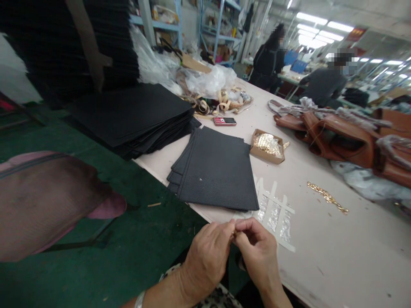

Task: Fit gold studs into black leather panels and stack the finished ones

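2 hands (231, 250) pinching small gold piece (234, 234); table edge (205, 216) near

We see gold on the tiny metal piece (233, 234), the long linked metal chain (327, 198) and the shiny heaped chain links (267, 143). The small open cardboard box (268, 155) looks tan to us, and the broad flat tabletop (359, 261) pale pinkish beige. Cream strips of flat tape (278, 201) make a crisscross grid. We find black, finely grained rectangular panels (218, 171), reddish-brown leather bags (349, 143), and a slim rectangular keypad phone (224, 121) in red, white and black. Our soft patterned cloth garment (218, 298) carries dark spots on cream; the smooth painted floor (135, 239) is deep green.
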